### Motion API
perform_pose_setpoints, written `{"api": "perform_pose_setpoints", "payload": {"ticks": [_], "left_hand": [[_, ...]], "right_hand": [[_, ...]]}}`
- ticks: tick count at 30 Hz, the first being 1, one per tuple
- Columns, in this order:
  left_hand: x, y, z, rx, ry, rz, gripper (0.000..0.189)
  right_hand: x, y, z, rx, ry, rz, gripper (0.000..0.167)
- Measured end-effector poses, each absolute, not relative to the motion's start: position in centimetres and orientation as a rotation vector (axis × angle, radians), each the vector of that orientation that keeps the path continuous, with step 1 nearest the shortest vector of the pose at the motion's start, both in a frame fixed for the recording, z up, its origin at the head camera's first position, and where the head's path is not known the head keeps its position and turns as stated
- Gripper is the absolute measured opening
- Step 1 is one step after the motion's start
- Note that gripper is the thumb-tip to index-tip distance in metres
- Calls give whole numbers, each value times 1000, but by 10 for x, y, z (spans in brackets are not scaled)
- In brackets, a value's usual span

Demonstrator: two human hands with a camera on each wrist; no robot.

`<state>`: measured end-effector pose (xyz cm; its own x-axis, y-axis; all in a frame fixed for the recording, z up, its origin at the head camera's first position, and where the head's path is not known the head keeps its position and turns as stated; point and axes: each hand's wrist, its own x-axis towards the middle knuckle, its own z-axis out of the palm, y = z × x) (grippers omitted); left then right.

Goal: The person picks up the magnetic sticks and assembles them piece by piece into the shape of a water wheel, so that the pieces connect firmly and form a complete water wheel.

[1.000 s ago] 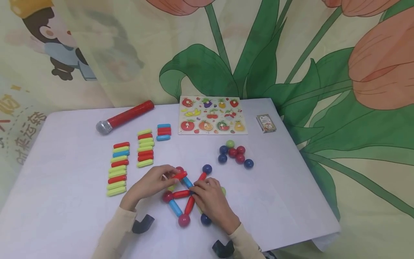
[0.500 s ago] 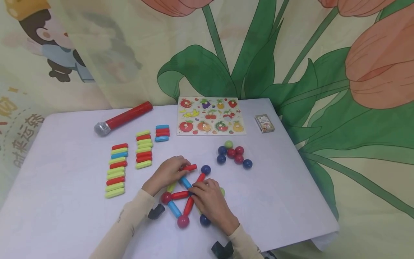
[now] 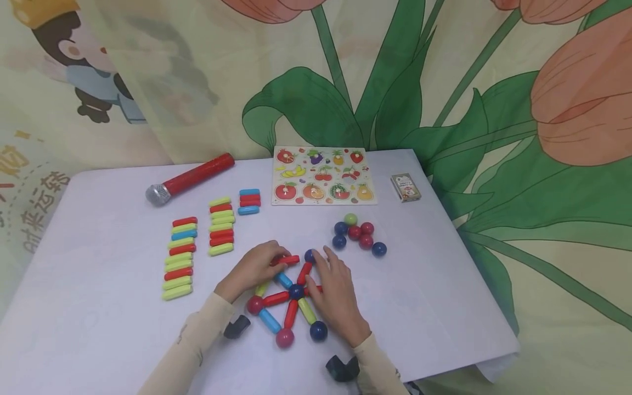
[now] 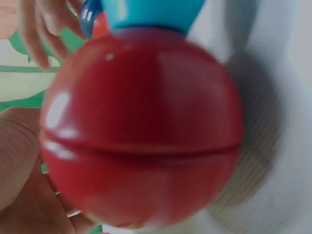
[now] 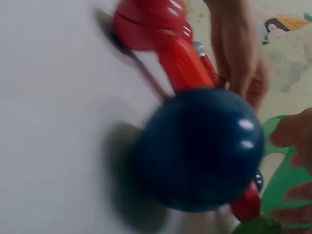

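My left hand (image 3: pixel 255 269) pinches a short red rod (image 3: pixel 292 259) above the far side of a ball-and-rod toy frame. At its middle sits a dark blue ball (image 3: pixel 296 292), with red, blue and lime rods spreading out from it. My right hand (image 3: pixel 339 291) reaches over the frame's right side, fingers mostly straight and spread. Its fingertips are beside a far dark blue ball (image 3: pixel 309 256); contact is hard to tell. Large in the left wrist view is a red ball (image 4: pixel 141 136) joined to a blue rod (image 4: pixel 151 12). A dark blue ball (image 5: pixel 200 151) fills the right wrist view.
Loose rods lie in columns (image 3: pixel 180 258) on the left of the white table (image 3: pixel 99 329). Several loose balls (image 3: pixel 354 233) cluster right of the frame. Farther back are a red toy microphone (image 3: pixel 197 175), a fruit picture board (image 3: pixel 323 175) and a small box (image 3: pixel 406 187).
My left hand has moved right and slightly away with the red rod. My right hand has left the central ball and moved up toward the far dark blue ball, its fingers straightening.
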<state>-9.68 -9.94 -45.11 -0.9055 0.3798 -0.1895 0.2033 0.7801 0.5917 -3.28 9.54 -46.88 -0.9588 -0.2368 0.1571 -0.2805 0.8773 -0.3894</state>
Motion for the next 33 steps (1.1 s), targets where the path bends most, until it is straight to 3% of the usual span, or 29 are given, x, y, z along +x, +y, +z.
{"api": "perform_pose_setpoints", "payload": {"ticks": [5, 20, 28, 33], "left_hand": [[-94, -98, -455, 413, 2686, 857, 36], [-97, -102, -453, 425, 2721, 887, 39], [-137, -147, -438, 162, 2897, 920, 50], [-160, -163, -439, 116, 3022, 750, 50]], "right_hand": [[-46, 96, -472, 371, -3094, 606, 68], [-46, 96, -474, 448, -3047, 665, 60], [-28, 97, -466, 594, -2918, 614, 37], [-16, 89, -468, 678, -2944, 529, 39]]}}
